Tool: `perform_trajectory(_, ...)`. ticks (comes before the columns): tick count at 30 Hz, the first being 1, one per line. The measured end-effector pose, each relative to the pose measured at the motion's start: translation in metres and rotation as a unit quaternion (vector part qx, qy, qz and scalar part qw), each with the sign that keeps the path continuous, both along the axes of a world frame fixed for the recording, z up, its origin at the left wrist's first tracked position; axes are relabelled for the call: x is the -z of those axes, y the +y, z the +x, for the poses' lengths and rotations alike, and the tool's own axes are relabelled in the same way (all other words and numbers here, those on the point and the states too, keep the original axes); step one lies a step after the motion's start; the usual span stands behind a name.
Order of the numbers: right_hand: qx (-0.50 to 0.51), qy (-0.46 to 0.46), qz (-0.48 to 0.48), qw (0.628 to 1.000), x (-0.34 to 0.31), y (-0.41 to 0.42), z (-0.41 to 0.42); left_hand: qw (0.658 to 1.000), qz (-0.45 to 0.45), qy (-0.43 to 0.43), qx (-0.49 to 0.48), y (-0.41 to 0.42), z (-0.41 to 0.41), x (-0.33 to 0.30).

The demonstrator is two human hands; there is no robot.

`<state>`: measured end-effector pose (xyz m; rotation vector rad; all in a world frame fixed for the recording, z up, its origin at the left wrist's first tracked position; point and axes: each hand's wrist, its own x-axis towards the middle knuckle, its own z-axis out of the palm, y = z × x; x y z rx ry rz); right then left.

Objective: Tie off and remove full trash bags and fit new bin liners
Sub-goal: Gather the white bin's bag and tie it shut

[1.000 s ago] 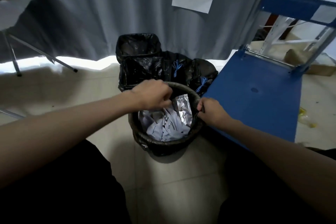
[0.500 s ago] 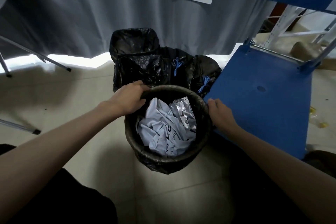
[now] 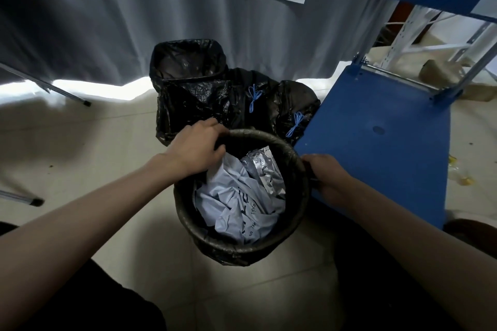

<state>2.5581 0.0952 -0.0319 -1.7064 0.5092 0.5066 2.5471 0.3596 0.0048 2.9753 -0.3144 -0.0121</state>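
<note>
Pale floor tiles (image 3: pixel 113 148) run to a pleated grey curtain (image 3: pixel 107 21) at twelve o'clock. I see one round bin (image 3: pixel 242 244), its glossy black liner (image 3: pixel 269 140) rolled over the rim, crumpled white paper (image 3: pixel 236 207) and creased silver foil (image 3: pixel 262 172) inside. My left hand (image 3: pixel 196 148) curls its grip over the rim at ten o'clock; my right hand (image 3: pixel 326 177) clamps the rim at three. Beyond sit one open lined bin (image 3: pixel 188 67) and two tied bags (image 3: pixel 258 97), each with a blue string. One blue cart deck (image 3: pixel 376 148) lies at two o'clock.

The bin (image 3: pixel 242 239) sits on the floor (image 3: pixel 80 158), paper (image 3: pixel 236 209) in it, tied bags (image 3: pixel 269 99) behind, cart (image 3: pixel 376 142) right.
</note>
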Motion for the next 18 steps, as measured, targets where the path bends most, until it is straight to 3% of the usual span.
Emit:
perform_trajectory(6,0.01,0.045,0.049,0.998,-0.009,0.002,0.002,0.997,-0.024,0.007,0.072,-0.023,0.012,0.005)
perform_trajectory(11,0.033,0.067,0.028,0.997,-0.011,0.002,0.008,0.989,-0.047,0.029,0.139,-0.042,0.014,0.009)
perform_trajectory(16,0.044,-0.02,0.016,0.999,-0.014,0.011,0.008,0.985,-0.032,0.035,0.165,-0.053,0.015,0.02)
perform_trajectory(18,0.022,-0.099,-0.061,0.993,-0.013,0.014,0.009,0.986,-0.024,0.033,0.163,-0.056,0.014,0.022)
